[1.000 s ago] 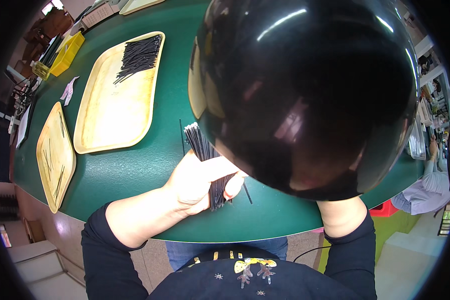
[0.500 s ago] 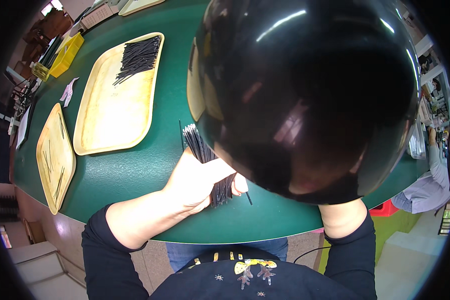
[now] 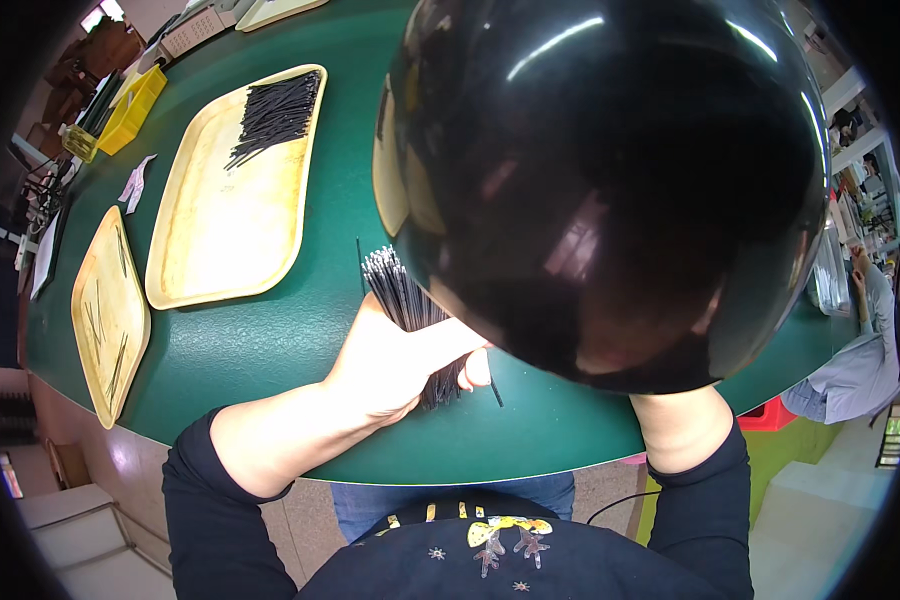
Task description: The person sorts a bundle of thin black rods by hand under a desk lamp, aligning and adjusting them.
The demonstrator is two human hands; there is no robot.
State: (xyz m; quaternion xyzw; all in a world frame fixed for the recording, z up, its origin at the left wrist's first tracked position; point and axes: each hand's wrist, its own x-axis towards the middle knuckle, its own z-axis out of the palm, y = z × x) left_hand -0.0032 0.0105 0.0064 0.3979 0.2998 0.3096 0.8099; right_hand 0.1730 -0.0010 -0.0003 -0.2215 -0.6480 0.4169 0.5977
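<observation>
My left hand point(image 3: 395, 355) is closed around a thick bundle of thin black wires point(image 3: 395, 285), with the thumb across the front. Pale, silvery tips show at the bundle's upper end; its lower end sticks out below the hand. A large glossy black dome point(image 3: 610, 190), like a lamp shade, covers the right half of the view. Behind it my right hand is hidden; only the right wrist point(image 3: 682, 425) shows at its lower edge. Single dark wires lie on the green table beside the bundle.
Left of the bundle, a cream tray point(image 3: 220, 235) holds many short black wires point(image 3: 278, 108). A smaller tray point(image 3: 110, 310) with a few thin wires overhangs the table's left edge. Farther back is a yellow bin point(image 3: 135, 110). At the far right another person point(image 3: 855, 365) works.
The black dome has shifted slightly up and left in the view. The right wrist has moved slightly left and up. My left hand stays around the wire bundle, almost still.
</observation>
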